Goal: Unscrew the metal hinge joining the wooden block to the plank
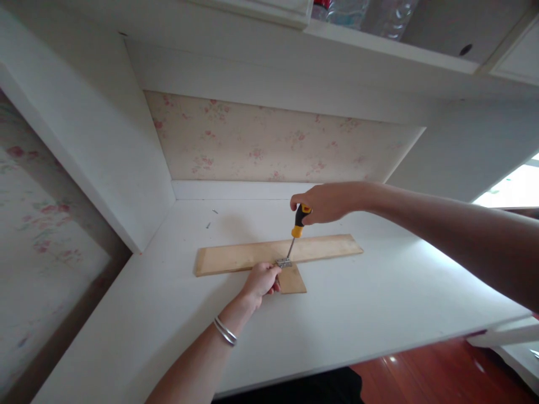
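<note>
White desk [357, 308] underlies the hinge [284, 262]; above it, your right hand [326, 203] grips the screwdriver [297, 230]; beside it, your left hand [261, 279] clasps the small board [293, 281].

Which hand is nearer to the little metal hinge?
Left. The left hand is right beside the hinge, at its left end; whether it touches is unclear. The right hand is farther off, above the hinge, wrapped around the screwdriver handle.

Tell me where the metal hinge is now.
In the head view, the metal hinge lies below and slightly right of centre, where the long board meets the short board, at the tip of the screwdriver and beside the left hand.
</note>
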The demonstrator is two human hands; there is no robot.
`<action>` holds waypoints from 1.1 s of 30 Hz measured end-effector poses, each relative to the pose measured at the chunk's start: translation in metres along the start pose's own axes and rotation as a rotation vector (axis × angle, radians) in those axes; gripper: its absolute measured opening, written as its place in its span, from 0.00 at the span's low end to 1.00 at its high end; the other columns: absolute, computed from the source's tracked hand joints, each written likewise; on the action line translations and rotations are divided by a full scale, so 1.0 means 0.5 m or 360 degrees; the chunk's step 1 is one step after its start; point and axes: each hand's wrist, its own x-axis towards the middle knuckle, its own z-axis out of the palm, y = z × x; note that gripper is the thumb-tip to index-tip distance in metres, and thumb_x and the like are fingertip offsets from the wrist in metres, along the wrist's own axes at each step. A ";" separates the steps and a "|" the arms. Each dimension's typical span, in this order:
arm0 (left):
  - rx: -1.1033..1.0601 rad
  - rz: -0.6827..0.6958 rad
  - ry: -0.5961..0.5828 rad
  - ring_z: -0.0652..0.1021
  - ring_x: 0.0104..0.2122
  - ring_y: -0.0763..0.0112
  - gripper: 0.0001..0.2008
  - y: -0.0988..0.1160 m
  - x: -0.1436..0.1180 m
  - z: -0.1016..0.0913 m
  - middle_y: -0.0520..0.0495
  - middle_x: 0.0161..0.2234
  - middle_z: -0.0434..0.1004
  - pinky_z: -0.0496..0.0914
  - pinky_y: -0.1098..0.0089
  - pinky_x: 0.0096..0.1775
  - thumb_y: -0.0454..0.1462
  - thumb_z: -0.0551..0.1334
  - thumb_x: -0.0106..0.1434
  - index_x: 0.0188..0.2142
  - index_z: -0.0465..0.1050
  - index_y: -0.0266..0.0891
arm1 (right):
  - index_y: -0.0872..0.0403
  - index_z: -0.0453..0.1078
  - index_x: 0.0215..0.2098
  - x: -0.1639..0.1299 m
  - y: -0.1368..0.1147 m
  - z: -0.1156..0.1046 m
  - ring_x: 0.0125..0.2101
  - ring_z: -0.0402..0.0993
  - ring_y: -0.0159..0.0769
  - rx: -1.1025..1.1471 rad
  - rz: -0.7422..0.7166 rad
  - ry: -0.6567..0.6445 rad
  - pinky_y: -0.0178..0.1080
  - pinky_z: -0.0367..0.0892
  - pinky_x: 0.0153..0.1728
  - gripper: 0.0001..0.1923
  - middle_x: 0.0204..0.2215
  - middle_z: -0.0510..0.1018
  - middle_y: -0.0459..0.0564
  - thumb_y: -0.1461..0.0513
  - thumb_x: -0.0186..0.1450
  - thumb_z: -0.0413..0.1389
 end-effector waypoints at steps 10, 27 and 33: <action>-0.0015 -0.0018 0.0002 0.68 0.16 0.79 0.08 -0.005 0.005 -0.001 0.53 0.17 0.67 0.54 0.76 0.17 0.38 0.56 0.57 0.27 0.67 0.35 | 0.51 0.68 0.45 -0.004 0.002 -0.003 0.32 0.70 0.39 -0.0053 -0.0061 0.0025 0.37 0.57 0.28 0.21 0.35 0.76 0.53 0.50 0.57 0.54; 0.0008 -0.0010 0.0012 0.69 0.16 0.78 0.08 -0.003 0.002 -0.001 0.52 0.17 0.67 0.53 0.76 0.17 0.37 0.56 0.57 0.26 0.67 0.34 | 0.53 0.70 0.40 -0.017 -0.019 -0.013 0.22 0.69 0.37 0.0018 0.0261 -0.0164 0.39 0.57 0.27 0.27 0.21 0.74 0.51 0.42 0.61 0.44; -0.0019 -0.0013 -0.0001 0.68 0.16 0.78 0.07 -0.003 0.001 -0.001 0.52 0.17 0.67 0.53 0.76 0.17 0.37 0.56 0.57 0.26 0.67 0.34 | 0.51 0.67 0.48 -0.014 -0.019 -0.012 0.25 0.70 0.37 0.0065 0.0156 -0.0154 0.39 0.58 0.29 0.27 0.27 0.76 0.52 0.43 0.59 0.49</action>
